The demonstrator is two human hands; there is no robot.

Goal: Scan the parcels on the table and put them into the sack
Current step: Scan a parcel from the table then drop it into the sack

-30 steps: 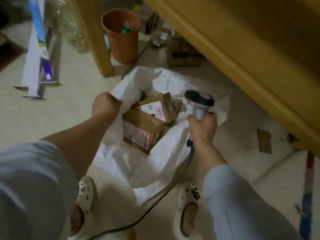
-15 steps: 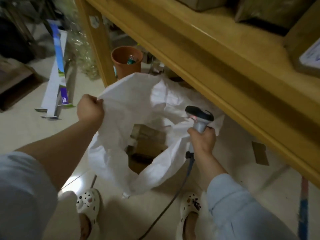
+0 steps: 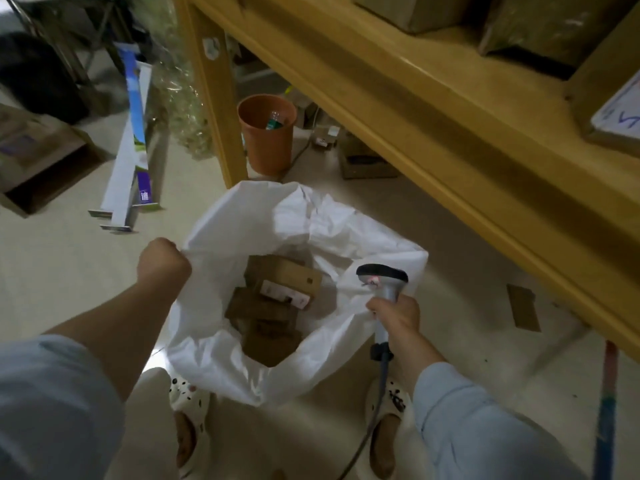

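Note:
A white sack [image 3: 277, 220] stands open on the floor between my feet. Several brown cardboard parcels [image 3: 273, 303] lie inside it, one showing a white label. My left hand [image 3: 162, 265] is closed on the sack's left rim and holds it up. My right hand [image 3: 394, 315] grips the grey handle of a barcode scanner [image 3: 382, 277] at the sack's right rim; its black head points left and its cable hangs down. More parcels [image 3: 554, 26] sit on the wooden table [image 3: 433, 109] at the upper right.
An orange bin [image 3: 266, 133] with a bottle stands behind the table leg [image 3: 214, 98]. Long white boxes [image 3: 130, 150] and an open carton [image 3: 38, 161] lie on the floor at left. A cardboard scrap [image 3: 523, 306] lies at right. My white clogs [image 3: 188, 400] flank the sack.
The sack's rim has been lifted from crumpled low to standing open, with both hands staying on it. The view tilted up, so the tabletop and its parcels came into sight.

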